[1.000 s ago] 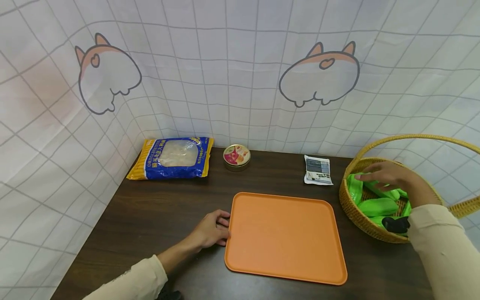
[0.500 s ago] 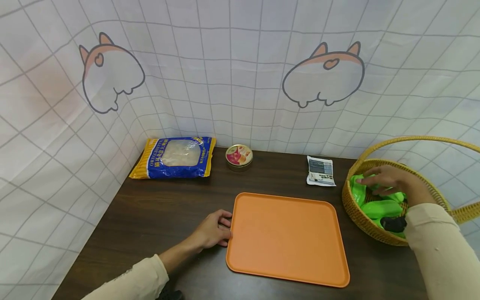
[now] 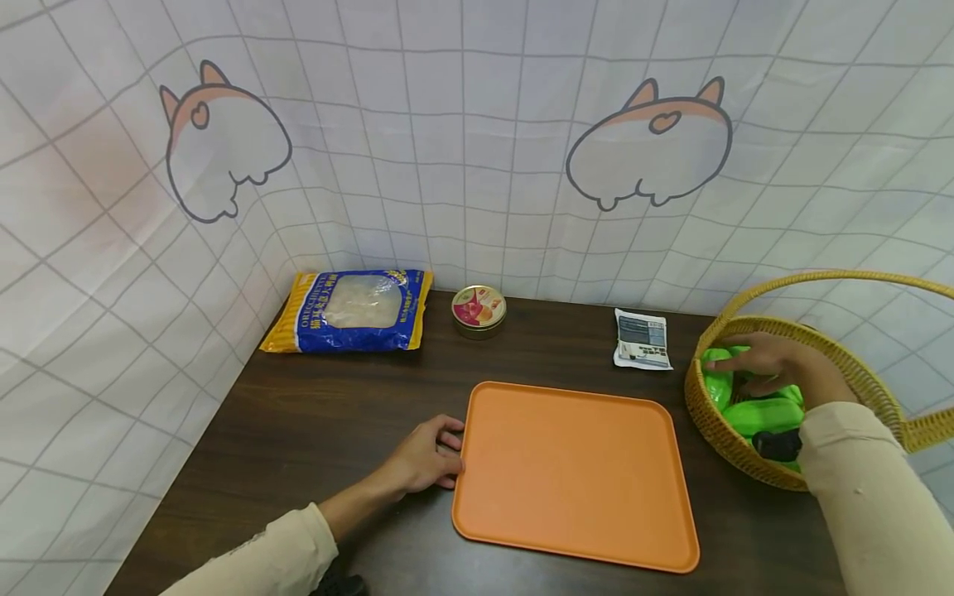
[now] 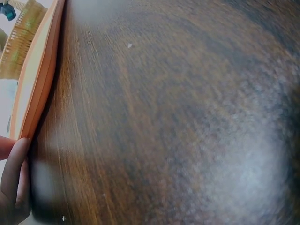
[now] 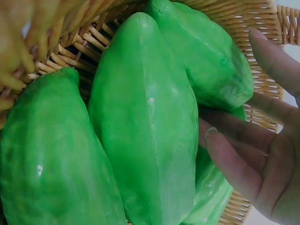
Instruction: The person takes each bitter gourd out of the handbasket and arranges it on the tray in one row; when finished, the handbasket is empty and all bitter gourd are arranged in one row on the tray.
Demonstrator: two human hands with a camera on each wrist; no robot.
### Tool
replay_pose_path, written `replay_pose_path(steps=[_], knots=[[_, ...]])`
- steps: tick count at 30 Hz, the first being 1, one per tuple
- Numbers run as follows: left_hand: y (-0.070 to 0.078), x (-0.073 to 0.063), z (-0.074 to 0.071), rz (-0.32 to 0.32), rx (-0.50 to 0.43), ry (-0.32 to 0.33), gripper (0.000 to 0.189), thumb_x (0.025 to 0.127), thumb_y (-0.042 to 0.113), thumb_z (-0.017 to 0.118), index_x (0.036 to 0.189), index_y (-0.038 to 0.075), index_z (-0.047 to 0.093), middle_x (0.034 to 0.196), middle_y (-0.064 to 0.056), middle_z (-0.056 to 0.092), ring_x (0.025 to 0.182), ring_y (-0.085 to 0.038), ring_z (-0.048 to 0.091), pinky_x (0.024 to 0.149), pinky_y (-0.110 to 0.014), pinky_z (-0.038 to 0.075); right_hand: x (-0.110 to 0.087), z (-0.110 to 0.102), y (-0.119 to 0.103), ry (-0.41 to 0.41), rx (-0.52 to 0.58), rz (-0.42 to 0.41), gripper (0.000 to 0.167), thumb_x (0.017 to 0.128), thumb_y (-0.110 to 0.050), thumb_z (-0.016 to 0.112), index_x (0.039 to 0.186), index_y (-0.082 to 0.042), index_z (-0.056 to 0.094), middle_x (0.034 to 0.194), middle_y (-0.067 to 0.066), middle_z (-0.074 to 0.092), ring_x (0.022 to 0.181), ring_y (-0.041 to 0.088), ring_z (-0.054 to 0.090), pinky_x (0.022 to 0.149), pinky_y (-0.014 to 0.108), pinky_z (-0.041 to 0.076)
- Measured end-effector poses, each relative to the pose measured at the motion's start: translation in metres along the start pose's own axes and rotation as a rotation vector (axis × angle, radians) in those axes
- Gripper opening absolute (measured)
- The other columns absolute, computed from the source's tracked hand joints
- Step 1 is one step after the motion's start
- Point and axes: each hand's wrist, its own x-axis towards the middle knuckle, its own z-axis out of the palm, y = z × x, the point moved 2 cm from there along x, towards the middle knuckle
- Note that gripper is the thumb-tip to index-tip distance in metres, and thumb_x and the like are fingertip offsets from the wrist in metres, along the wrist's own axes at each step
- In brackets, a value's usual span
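My left hand lies at the left edge of the orange tray, its fingers and thumb touching the rim. In the left wrist view, fingertips meet the tray's edge. My right hand reaches down into the wicker basket at the right. Several green, ridged, pointed fruits that look like star fruit fill it. In the right wrist view, my right hand has its digits spread around the end of the upper star fruit; some finger parts are hidden behind it. Another star fruit lies beside them.
Along the back wall stand a blue and yellow bag of orecchiette pasta, a round tin and a small white packet. The basket's tall handle arches above the right hand. Dark wooden tabletop surrounds the tray.
My right hand has lowered deeper into the basket among the star fruits. The left hand stays at the tray's edge. The whole head view has shifted slightly.
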Motion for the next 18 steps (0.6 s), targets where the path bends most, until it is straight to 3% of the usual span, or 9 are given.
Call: replay_pose_path(steps=[18], knots=[[0.0003,0.0007,0.0008,-0.004,0.008,0.006,0.06,0.077,-0.008,0.072,0.132,-0.002,0.05,0.109,-0.017,0.057,0.077,-0.018,0.065,0.059,-0.036,0.063,0.0043,0.0008,0.0004,-0.007,0.007,-0.003,0.096,0.098,-0.036,0.063,0.153,0.015,0.004,0.149,0.05,0.0,0.124,0.049,0.054,0.09,0.043,0.06]])
